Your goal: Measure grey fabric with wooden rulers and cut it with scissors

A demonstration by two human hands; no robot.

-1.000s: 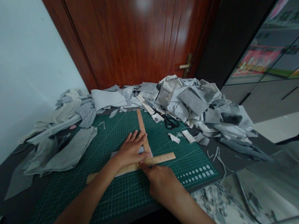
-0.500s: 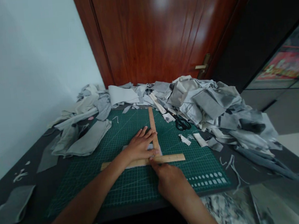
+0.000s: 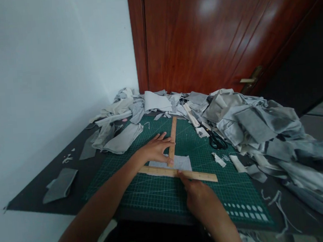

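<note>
A small light-grey piece of cloth (image 3: 183,163) lies flat on the green cutting mat (image 3: 157,196), partly covered by two wooden rulers. The lengthwise ruler (image 3: 173,129) points away from me, its near end on the cloth. Against it rests my left hand (image 3: 158,149), fingers spread, the thumb near its lower end. Across the cloth's near edge lies the crosswise ruler (image 3: 201,175); my left forearm hides its left end. My right hand (image 3: 200,194) presses that ruler with an outstretched index finger, the other fingers curled under and largely hidden.
Black-handled scissors (image 3: 217,140) lie right of the mat's far part, beside a large heap of grey and white cloth scraps (image 3: 255,124). More scraps (image 3: 125,137) lie at the left, with a folded grey cloth (image 3: 61,184). Small offcuts (image 3: 219,160) and loose threads lie at the right.
The view has swung left, so everything sits further right. My left hand and the lengthwise ruler have shifted left over the cloth, baring more cloth on the right. My right finger stays on the crosswise ruler.
</note>
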